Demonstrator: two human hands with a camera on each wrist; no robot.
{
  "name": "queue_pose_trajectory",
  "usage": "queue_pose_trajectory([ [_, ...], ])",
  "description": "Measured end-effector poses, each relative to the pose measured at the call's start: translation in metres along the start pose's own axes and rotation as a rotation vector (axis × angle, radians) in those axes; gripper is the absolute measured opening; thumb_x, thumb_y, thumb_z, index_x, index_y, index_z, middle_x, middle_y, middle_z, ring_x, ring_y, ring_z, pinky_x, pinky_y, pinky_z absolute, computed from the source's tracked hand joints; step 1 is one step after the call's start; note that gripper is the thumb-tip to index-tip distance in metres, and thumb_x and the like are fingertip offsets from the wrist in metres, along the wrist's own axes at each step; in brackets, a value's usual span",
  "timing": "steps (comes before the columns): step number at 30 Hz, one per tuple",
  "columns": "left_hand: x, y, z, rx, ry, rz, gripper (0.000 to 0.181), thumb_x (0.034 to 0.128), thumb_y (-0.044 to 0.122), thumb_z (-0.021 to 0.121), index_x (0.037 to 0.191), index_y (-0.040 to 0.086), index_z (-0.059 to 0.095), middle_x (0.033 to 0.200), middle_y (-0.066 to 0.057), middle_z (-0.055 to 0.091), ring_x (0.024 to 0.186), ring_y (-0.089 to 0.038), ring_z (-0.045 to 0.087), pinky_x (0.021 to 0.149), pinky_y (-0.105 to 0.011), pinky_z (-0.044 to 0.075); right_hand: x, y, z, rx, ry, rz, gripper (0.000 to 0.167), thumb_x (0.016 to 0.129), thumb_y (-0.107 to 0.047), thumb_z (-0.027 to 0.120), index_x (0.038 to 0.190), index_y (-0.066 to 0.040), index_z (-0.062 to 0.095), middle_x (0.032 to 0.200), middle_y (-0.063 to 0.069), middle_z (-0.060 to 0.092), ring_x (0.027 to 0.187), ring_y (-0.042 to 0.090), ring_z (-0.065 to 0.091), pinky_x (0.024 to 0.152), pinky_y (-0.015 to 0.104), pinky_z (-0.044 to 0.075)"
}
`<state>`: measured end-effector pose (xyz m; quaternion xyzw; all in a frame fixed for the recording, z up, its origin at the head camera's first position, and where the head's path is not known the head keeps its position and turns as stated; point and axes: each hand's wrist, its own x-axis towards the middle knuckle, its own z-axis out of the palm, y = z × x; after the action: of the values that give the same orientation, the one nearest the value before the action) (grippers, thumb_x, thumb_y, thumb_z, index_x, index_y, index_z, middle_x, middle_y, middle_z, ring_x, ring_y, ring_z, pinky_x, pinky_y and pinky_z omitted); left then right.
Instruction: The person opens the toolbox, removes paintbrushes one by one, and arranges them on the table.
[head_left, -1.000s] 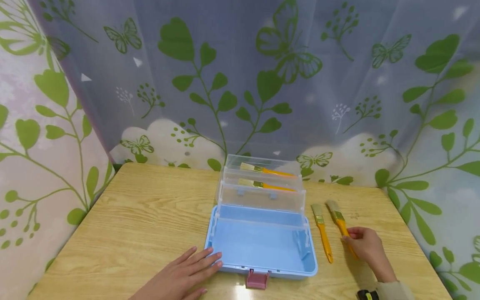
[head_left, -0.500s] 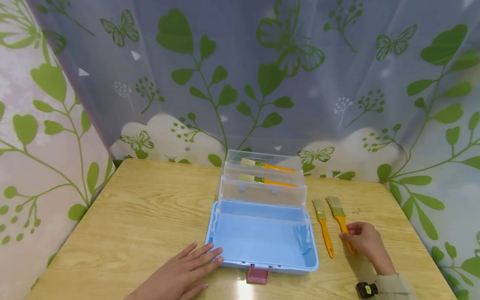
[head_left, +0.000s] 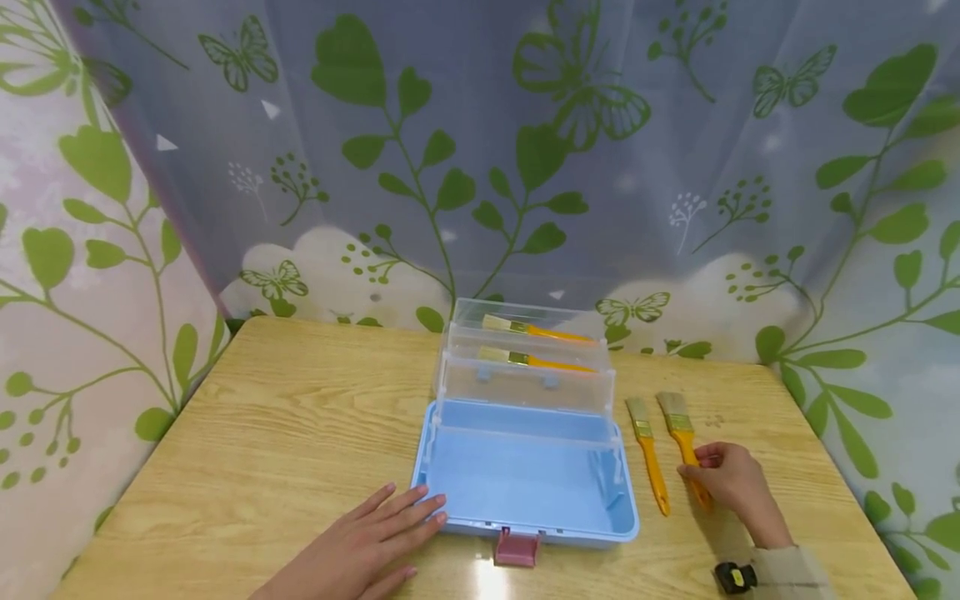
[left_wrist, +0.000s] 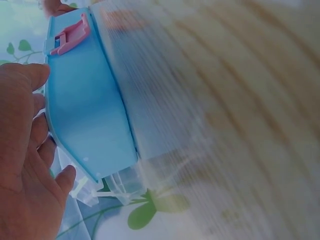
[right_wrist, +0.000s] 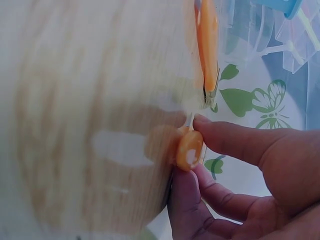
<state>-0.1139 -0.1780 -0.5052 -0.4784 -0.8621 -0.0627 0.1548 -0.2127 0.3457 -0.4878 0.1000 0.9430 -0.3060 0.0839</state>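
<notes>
Left hand (head_left: 367, 540) rests, fingers extended, against the rectangular blue plastic box (head_left: 517, 496), perhaps steadying it; right hand (head_left: 737, 485) pinches a flat orange-handled paintbrush (head_left: 680, 432).

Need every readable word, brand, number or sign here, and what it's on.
No readable text in any view.
Small black device beside the beige right sleeve: yellow patch, any marking too small to read.
Four orange-handled flat paintbrushes: no lettering I can make out.
Pale blue plastic box and pink plastic latch: none visible.
Leaf-and-butterfly printed fabric: pictures only.
</notes>
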Motion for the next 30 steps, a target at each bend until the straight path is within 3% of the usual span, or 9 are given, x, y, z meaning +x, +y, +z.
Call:
queue_pose_trajectory([
  [10, 0.001, 0.001, 0.001, 0.007, 0.025, 0.013, 0.070, 0.0978, 0.037, 0.067, 0.158, 0.013, 0.039, 0.160, -0.003, 0.043, 0.145, -0.025, 0.043, 0.127, -0.028, -0.004, -0.002, 0.000, 0.001, 0.003, -0.009, 0.034, 0.043, 0.088, -0.023, 0.078, 0.106, 0.013, 0.062, 0.091, 0.020, 0.066, 0.080, 0.026, 0.061, 0.063, 0.030, 0.049],
  [15, 0.001, 0.000, 0.002, 0.017, 0.045, 0.013, 0.072, 0.0965, 0.037, 0.068, 0.158, 0.012, 0.039, 0.160, -0.003, 0.043, 0.144, -0.025, 0.044, 0.127, -0.029, -0.003, -0.002, -0.002, 0.000, -0.009, 0.004, 0.011, 0.044, 0.087, -0.025, 0.078, 0.106, 0.013, 0.063, 0.092, 0.021, 0.067, 0.081, 0.026, 0.062, 0.064, 0.032, 0.049],
  [20, 0.002, -0.001, 0.001, 0.021, 0.055, 0.010, 0.071, 0.0957, 0.037, 0.069, 0.157, 0.012, 0.041, 0.160, -0.003, 0.043, 0.145, -0.024, 0.043, 0.128, -0.030, -0.003, -0.004, -0.007, -0.003, -0.060, -0.008, -0.006, 0.061, 0.088, -0.031, 0.077, 0.119, 0.019, 0.056, 0.107, 0.035, 0.064, 0.092, 0.042, 0.063, 0.078, 0.047, 0.055],
  [24, 0.002, 0.000, 0.002, 0.012, 0.063, 0.009, 0.069, 0.0951, 0.036, 0.070, 0.155, 0.012, 0.045, 0.159, -0.004, 0.045, 0.144, -0.025, 0.045, 0.127, -0.029, -0.004, -0.013, -0.016, -0.008, -0.140, -0.005, -0.059, 0.075, 0.092, -0.035, 0.073, 0.133, 0.022, 0.046, 0.123, 0.044, 0.055, 0.106, 0.055, 0.059, 0.084, 0.060, 0.052],
  [30, 0.000, 0.003, 0.002, -0.007, 0.046, -0.006, 0.072, 0.0946, 0.036, 0.071, 0.157, 0.013, 0.042, 0.160, -0.005, 0.044, 0.145, -0.026, 0.043, 0.127, -0.030, -0.005, -0.040, -0.055, -0.017, -0.174, 0.026, -0.194, 0.069, 0.096, -0.033, 0.070, 0.139, 0.016, 0.047, 0.129, 0.040, 0.056, 0.108, 0.054, 0.062, 0.084, 0.060, 0.054],
])
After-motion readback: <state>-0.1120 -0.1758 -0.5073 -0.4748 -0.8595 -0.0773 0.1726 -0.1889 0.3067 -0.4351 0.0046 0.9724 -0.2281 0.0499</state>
